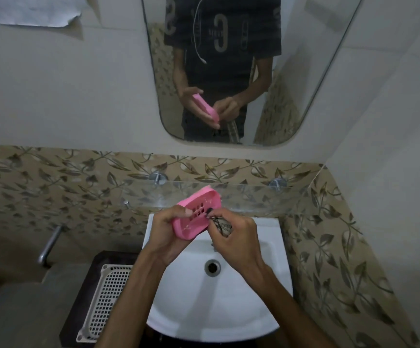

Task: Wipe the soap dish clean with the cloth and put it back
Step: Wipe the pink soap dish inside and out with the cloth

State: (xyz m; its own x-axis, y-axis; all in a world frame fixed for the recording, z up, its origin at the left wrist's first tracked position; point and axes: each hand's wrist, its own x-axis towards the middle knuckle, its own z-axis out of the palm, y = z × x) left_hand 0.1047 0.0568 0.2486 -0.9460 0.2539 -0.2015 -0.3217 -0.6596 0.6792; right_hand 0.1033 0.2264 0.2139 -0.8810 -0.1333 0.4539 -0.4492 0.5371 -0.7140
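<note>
Your left hand point(170, 228) grips the pink soap dish point(197, 214), tilted above the back rim of the white sink point(211, 310), just in front of the glass shelf point(241, 197). Your right hand point(236, 238) is closed around the bunched patterned cloth point(222, 226), pressing it against the dish's slotted inside.

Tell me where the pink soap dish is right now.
In the head view, the pink soap dish is centre frame, tilted in the left hand, above the white sink and before the glass shelf.
</note>
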